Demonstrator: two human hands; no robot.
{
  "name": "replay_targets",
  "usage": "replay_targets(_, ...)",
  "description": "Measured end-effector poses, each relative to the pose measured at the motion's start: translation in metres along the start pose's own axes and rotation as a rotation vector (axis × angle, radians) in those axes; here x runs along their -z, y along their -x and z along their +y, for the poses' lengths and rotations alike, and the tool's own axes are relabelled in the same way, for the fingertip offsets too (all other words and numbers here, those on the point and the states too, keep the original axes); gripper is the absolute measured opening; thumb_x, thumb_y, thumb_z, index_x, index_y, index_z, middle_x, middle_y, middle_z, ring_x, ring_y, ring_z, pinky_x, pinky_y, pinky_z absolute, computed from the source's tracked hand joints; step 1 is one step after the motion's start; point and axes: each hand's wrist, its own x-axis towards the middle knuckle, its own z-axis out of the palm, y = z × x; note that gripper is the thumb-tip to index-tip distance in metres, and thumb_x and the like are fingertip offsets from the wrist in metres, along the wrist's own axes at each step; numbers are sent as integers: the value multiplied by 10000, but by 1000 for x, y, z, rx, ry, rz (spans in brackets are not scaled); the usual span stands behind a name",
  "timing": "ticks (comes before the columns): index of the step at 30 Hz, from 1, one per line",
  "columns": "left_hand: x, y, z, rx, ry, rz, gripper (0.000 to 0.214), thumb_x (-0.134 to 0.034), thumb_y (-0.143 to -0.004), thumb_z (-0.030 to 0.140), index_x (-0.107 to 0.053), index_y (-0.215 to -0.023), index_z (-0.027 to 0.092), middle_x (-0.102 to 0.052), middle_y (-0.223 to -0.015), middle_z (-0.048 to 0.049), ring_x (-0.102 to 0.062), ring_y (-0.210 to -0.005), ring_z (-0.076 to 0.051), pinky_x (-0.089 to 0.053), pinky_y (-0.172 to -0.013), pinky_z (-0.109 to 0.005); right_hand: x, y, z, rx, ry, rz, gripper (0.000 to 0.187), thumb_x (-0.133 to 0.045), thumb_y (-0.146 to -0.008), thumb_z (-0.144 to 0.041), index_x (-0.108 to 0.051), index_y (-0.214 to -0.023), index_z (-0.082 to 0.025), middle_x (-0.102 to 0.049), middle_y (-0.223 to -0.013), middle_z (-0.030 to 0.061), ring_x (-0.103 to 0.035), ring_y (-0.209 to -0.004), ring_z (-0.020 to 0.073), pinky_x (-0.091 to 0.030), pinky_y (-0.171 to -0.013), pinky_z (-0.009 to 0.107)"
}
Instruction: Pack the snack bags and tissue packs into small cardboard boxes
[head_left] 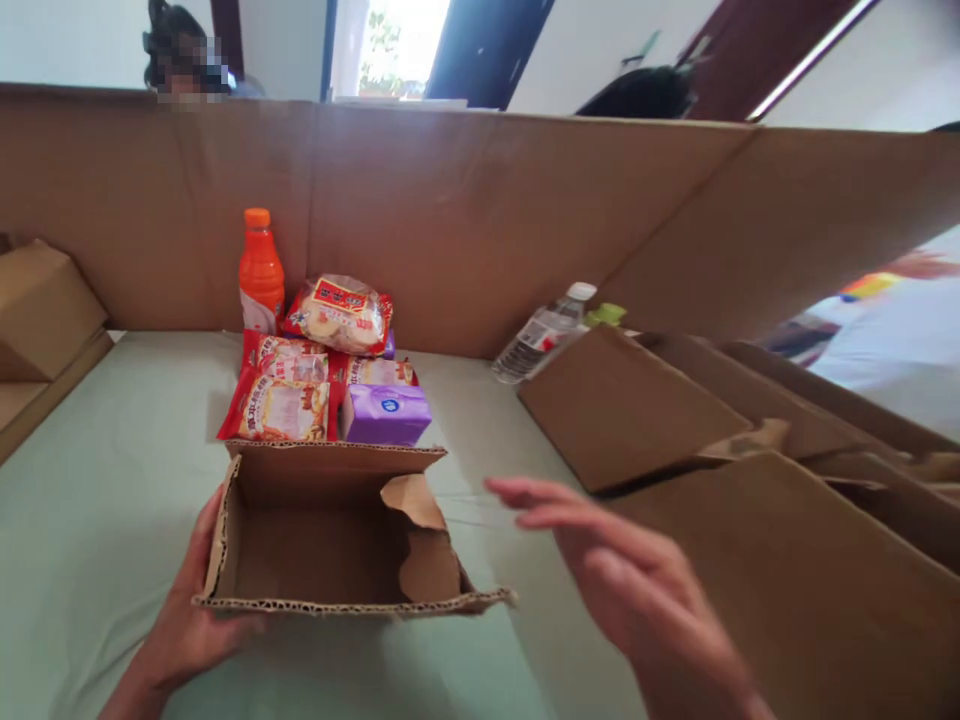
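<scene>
A small open cardboard box [330, 560] lies on the pale green table [97, 450], its inside bare and one flap torn. My left hand [187, 620] grips the box's left wall from outside. To the right of the box my right hand [607, 570] hovers with fingers stretched out and empty, slightly blurred. Behind the box lie red snack packets [277, 405], a purple pack [386, 412], a bagged bun pack [337, 312] and an upright orange drink bottle [260, 270].
A tall cardboard wall [480, 210] closes off the back of the table. Flattened cardboard boxes [750, 520] pile up on the right, with a clear water bottle [544, 335] lying behind them. More cardboard [37, 320] sits at the left. A person's head [180, 55] shows beyond the wall.
</scene>
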Motion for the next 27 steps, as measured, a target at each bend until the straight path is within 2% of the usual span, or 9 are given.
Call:
replay_targets(2,-1,-3,-5,16,10,-57,1214,-831,-628,580,-140,-1599,352,-396,-1596,-81,-457,-1392,-429,-487,-1086,-586,10,-37,15,-49,198,59,286,-565,-939,-477,-706,-1095,-283,-691,-1281,98,-645,-1194,304,-521,-1004,488)
replay_targets(4,-2,-6,-8,63,32,-117,1270,-839,-623,555,-51,-1602,369,-341,-1626,-70,-457,-1393,-428,-485,-1085,-594,3,-81,31,-48,416,-55,495,-651,-870,-474,-607,-1311,-254,-615,-1393,121,-579,-1279,316,-475,-1049,516)
replay_targets(7,-1,-8,-7,116,96,-158,1336,-845,-599,574,10,-1602,352,-251,-1662,-77,-394,-1433,-436,-424,-1134,-601,-31,-140,55,-32,739,-312,776,-766,-731,-437,-510,-1425,-199,-528,-1476,167,-490,-1352,370,-429,-1060,557)
replay_targets(10,2,-10,-3,109,123,-194,1321,-832,-601,616,-37,-1609,303,-187,-1677,-101,-287,-1487,-433,-334,-1195,-575,-62,-166,66,-56,881,-436,717,-801,-634,-300,-606,-1311,-162,-664,-1292,180,-601,-1193,390,-471,-972,533)
replay_targets(14,6,-9,-2,43,120,-243,1253,-790,-652,648,-54,-1607,307,-134,-1682,-97,-187,-1524,-410,-256,-1235,-538,-46,-153,47,-78,878,-338,501,-716,-722,-331,-661,-1183,-142,-739,-1046,146,-690,-938,328,-529,-825,460)
replay_targets(18,6,-10,0,3,114,-248,1220,-791,-680,623,-59,-1606,314,-173,-1664,-101,-164,-1531,-399,-228,-1245,-529,6,-112,-7,-77,507,176,565,-687,-791,-572,-618,-1257,-260,-727,-1044,104,-687,-865,284,-554,-728,431)
replay_targets(20,6,-11,1,-15,113,-244,1211,-788,-697,610,-52,-1608,300,-184,-1656,-116,-180,-1529,-391,-227,-1245,-530,15,-92,-37,-4,276,261,524,-633,-827,-660,-646,-1218,-311,-730,-1011,106,-688,-880,298,-560,-725,450)
replay_targets(23,3,-12,-1,-31,108,-236,1196,-805,-702,570,-65,-1606,311,-193,-1655,-119,-209,-1524,-381,-256,-1235,-538,0,-75,-69,105,226,17,500,-654,-818,-668,-677,-1173,-317,-743,-998,100,-700,-883,297,-578,-734,436)
replay_targets(27,-1,-11,-13,-61,163,-229,1225,-840,-686,515,-41,-1598,343,-183,-1664,-115,-265,-1506,-381,-262,-1224,-569,-39,-77,-80,222,484,-394,448,-699,-794,-400,-663,-1215,-251,-735,-1139,103,-694,-981,287,-544,-894,445)
